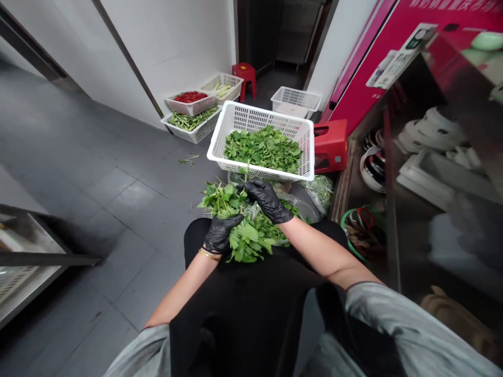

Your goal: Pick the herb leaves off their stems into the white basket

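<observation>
**Rectangular white plastic basket [259, 116] beyond the knees, long-stemmed leafy green bunch [226, 199] in hand**

The smooth grey tiled floor [149, 209] spreads wide to the left, giving us the most room for moving. On the right, a dark metal rack [392, 209] and a red plastic stool [340, 146] close in the space.

The basket's slotted walls rise around a loose heap of small green leaves [263, 149]; its near rim is the edge we would have to clear.

The bunch is over the lap, just on the near side of the basket. We judge it light and soft, with leaves that bruise easily and crisp stems that could snap; the gathered stems look the best hold.

The black-gloved left hand [220, 234] is closed around the bunch. The black-gloved right hand [269, 200], just to its right, has its fingertips pinched together on a thin green sprig [247, 172] pointing up toward the near rim. We expect the sprig to be slim and slippery against the glove, best pinched by its stem. We cannot tell whether it is separate from the bunch.
</observation>
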Tool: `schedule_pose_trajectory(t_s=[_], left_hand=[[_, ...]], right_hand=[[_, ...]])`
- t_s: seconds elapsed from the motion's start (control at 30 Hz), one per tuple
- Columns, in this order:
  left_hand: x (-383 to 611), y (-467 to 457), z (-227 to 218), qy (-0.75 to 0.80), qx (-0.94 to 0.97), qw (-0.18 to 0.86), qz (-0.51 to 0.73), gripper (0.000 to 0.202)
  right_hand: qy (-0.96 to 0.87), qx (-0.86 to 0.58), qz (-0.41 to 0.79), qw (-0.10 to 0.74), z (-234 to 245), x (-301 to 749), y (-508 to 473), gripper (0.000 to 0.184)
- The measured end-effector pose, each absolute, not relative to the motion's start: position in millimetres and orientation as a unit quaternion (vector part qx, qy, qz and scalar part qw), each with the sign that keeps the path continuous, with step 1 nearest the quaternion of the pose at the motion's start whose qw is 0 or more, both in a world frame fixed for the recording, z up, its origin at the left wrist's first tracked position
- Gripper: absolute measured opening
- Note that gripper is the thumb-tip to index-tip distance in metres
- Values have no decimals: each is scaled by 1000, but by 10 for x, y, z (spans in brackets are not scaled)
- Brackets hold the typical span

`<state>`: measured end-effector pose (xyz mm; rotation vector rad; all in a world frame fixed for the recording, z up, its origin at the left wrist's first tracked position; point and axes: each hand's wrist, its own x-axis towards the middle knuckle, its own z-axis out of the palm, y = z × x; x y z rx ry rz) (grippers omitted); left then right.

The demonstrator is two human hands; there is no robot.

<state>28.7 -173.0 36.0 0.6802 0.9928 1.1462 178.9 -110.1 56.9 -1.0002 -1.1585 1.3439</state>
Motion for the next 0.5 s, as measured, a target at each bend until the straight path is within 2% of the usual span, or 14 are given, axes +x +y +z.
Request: schedule_pose_trajectory(t_s=[0.13,0.27,0.37,0.5], left_hand=[[150,-1699,440,461,321,641,522,51],[31,-1679,469,458,310,643,530,38],[19,-1687,478,444,294,677,507,36],[3,-1693,446,423,260,727,474,32]], right_hand=[[-544,-384,631,399,660,1885,-1086,42],[-587,-371,656,295,755,2003,-1059,36],[-599,-361,662,270,799,2124,-1058,34],[-578,-380,652,312,743,2330,-1015,34]])
